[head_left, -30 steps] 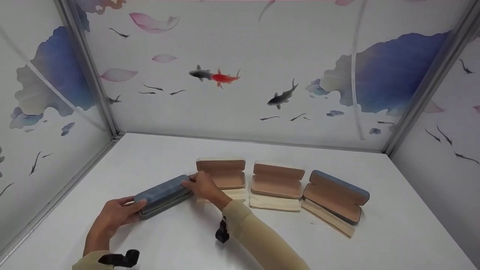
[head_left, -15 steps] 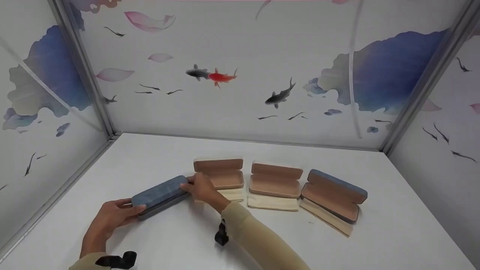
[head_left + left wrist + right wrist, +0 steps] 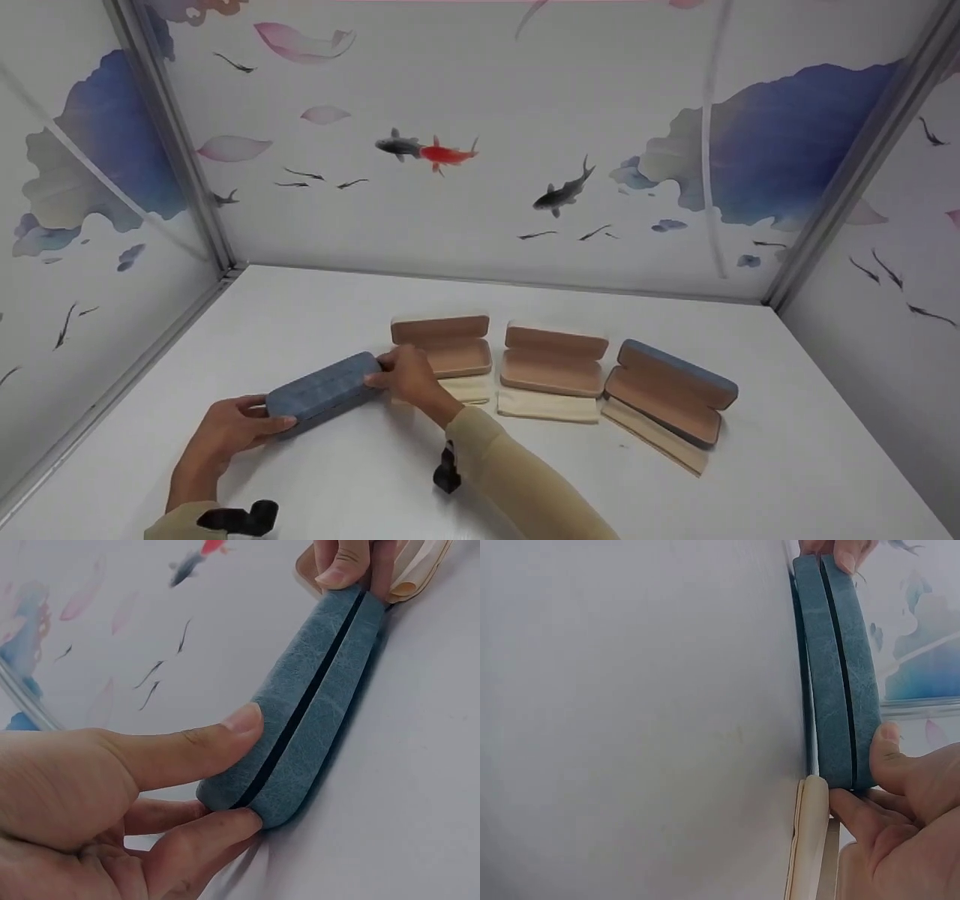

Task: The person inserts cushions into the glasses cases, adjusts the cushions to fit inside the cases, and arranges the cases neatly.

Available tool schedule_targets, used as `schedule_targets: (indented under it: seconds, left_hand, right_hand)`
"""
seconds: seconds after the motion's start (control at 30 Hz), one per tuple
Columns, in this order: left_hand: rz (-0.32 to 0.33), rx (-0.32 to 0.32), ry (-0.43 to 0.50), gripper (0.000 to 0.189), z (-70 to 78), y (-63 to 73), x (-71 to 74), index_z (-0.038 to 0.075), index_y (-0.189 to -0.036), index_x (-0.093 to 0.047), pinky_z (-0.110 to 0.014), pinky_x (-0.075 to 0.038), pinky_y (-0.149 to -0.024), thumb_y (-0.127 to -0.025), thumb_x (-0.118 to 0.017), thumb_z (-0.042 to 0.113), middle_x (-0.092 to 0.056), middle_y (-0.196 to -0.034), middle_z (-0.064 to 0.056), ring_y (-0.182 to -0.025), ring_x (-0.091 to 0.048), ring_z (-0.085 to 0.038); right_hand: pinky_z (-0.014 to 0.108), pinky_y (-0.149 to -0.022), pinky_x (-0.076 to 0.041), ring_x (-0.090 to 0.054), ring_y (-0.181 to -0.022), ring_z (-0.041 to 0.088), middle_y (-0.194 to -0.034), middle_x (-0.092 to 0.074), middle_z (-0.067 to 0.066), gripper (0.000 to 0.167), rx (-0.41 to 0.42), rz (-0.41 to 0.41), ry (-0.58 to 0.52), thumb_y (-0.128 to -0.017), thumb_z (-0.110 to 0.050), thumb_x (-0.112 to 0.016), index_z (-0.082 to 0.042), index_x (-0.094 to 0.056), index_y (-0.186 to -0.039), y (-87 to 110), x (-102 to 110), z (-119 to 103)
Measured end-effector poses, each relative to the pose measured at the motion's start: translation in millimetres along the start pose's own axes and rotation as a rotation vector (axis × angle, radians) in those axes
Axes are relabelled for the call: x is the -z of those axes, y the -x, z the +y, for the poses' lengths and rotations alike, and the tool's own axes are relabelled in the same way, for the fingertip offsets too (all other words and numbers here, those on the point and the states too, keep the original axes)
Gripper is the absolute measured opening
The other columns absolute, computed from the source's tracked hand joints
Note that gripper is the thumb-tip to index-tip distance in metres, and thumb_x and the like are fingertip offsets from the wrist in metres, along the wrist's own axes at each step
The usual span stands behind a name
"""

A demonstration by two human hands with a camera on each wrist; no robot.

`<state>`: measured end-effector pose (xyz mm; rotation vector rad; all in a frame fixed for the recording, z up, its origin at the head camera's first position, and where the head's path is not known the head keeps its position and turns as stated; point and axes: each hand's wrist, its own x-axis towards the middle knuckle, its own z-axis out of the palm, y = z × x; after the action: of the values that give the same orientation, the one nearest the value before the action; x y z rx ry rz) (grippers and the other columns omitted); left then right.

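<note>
A blue glasses case is held at both ends, its long side slanting up to the right in the head view. My left hand grips the left end, thumb on the lid and fingers at the lower half. At the other end my right hand pinches the case the same way. In the left wrist view, a narrow dark slit runs along the front of the case between lid and base. The right wrist view shows that slit on the case too. Whatever the case contains is hidden.
Several glasses cases stand open with tan linings: one at left, one in the middle, and a blue-backed one. Folded cream cloths lie before them. Printed panels wall the white table.
The lid of the held case has come down; its wide gap has narrowed to a thin slit. Both hands stay at the ends of the case.
</note>
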<state>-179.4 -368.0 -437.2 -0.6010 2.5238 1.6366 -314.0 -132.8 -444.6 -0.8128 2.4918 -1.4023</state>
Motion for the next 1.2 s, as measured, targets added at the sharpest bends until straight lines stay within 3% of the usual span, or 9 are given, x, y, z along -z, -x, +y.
schedule_targets:
  seconds: [0.13, 0.33, 0.4, 0.5, 0.57, 0.63, 0.73, 0.93, 1.2]
  left_hand:
    - [0.014, 0.004, -0.013, 0.092, 0.1, 2.2, -0.2, -0.015, -0.147, -0.035, -0.027, -0.058, -0.087, -0.079, -0.087, 0.020, -0.045, -0.144, -0.038, -0.120, -0.061, -0.033]
    - [-0.001, 0.017, -0.014, 0.091, 2.6, 4.3, -0.2, -0.014, -0.149, -0.031, -0.030, -0.059, -0.086, -0.082, -0.084, 0.018, -0.042, -0.145, -0.039, -0.117, -0.064, -0.033]
    - [-0.003, 0.026, -0.015, 0.089, 4.3, 4.9, 1.1, -0.013, -0.150, -0.030, -0.032, -0.059, -0.087, -0.085, -0.081, 0.019, -0.042, -0.145, -0.039, -0.115, -0.066, -0.030]
    - [0.004, 0.025, -0.016, 0.080, 9.6, 8.9, 2.0, -0.015, -0.149, -0.030, -0.036, -0.059, -0.090, -0.093, -0.073, 0.024, -0.044, -0.144, -0.039, -0.120, -0.063, -0.038]
    - [0.025, 0.023, -0.023, 0.075, 15.9, 12.8, 1.3, -0.015, -0.149, -0.030, -0.038, -0.058, -0.092, -0.098, -0.065, 0.029, -0.044, -0.145, -0.038, -0.127, -0.057, -0.044]
    - [0.049, 0.022, -0.037, 0.073, 24.1, 17.7, -0.3, -0.014, -0.149, -0.029, -0.040, -0.057, -0.094, -0.102, -0.057, 0.034, -0.041, -0.147, -0.038, -0.135, -0.047, -0.049]
    - [0.084, 0.020, -0.073, 0.070, 35.8, 23.3, -2.7, -0.011, -0.150, -0.031, -0.040, -0.056, -0.096, -0.104, -0.049, 0.038, -0.037, -0.151, -0.037, -0.138, -0.041, -0.050]
    - [0.144, 0.015, -0.104, 0.062, 53.7, 32.8, -7.2, -0.009, -0.148, -0.037, -0.042, -0.055, -0.097, -0.106, -0.045, 0.036, -0.040, -0.149, -0.037, -0.134, -0.047, -0.049]
    - [0.140, -0.113, -0.130, 0.056, 91.7, 40.0, -24.7, -0.004, -0.147, -0.044, -0.042, -0.057, -0.094, -0.105, -0.050, 0.033, -0.054, -0.139, -0.032, -0.123, -0.061, -0.041]
  right_hand:
    - [0.018, -0.064, -0.039, -0.047, -0.075, 0.004, -0.095, -0.073, -0.003, 0.029, -0.033, 0.015, 0.017, -0.083, -0.011, -0.081, -0.002, -0.077, -0.110, -0.1, -1.8, 0.6]
    - [0.020, -0.056, -0.034, -0.043, -0.068, 0.007, -0.075, -0.053, -0.004, 0.010, -0.034, 0.040, 0.045, -0.083, -0.010, -0.081, -0.003, -0.074, -0.087, 5.0, -6.3, -4.3]
    - [0.018, -0.054, -0.040, -0.050, -0.066, 0.005, -0.079, -0.063, -0.002, 0.012, -0.053, 0.060, 0.039, -0.083, -0.009, -0.082, -0.003, -0.076, -0.091, 7.7, -7.4, -8.1]
    - [0.019, -0.060, -0.052, -0.066, -0.077, 0.010, -0.097, -0.076, 0.007, 0.027, -0.069, 0.080, 0.052, -0.082, -0.009, -0.082, -0.002, -0.076, -0.107, 11.7, -5.9, -14.0]
    - [0.023, -0.068, -0.057, -0.072, -0.091, 0.016, -0.108, -0.077, 0.010, 0.037, -0.067, 0.084, 0.061, -0.082, -0.011, -0.083, -0.002, -0.074, -0.117, 13.9, -2.7, -17.2]
    - [0.024, -0.074, -0.057, -0.071, -0.100, 0.017, -0.108, -0.077, 0.008, 0.035, -0.048, 0.081, 0.069, -0.083, -0.014, -0.082, -0.004, -0.075, -0.116, 16.2, 1.9, -19.7]
    - [0.026, -0.074, -0.057, -0.071, -0.092, 0.015, -0.104, -0.077, 0.005, 0.028, -0.045, 0.054, 0.001, -0.084, -0.018, -0.082, -0.006, -0.077, -0.108, 19.3, 10.7, -23.1]
    - [0.030, -0.074, -0.060, -0.067, -0.087, 0.011, -0.107, -0.070, 0.005, 0.034, -0.054, 0.001, -0.203, -0.089, -0.023, -0.077, -0.007, -0.070, -0.117, 28.1, 30.8, -27.9]
    - [0.032, -0.078, -0.061, -0.069, -0.098, 0.017, -0.113, -0.071, 0.009, 0.036, -0.013, 0.048, -0.179, -0.094, -0.026, -0.071, -0.006, -0.068, -0.124, 39.1, 61.3, -27.6]
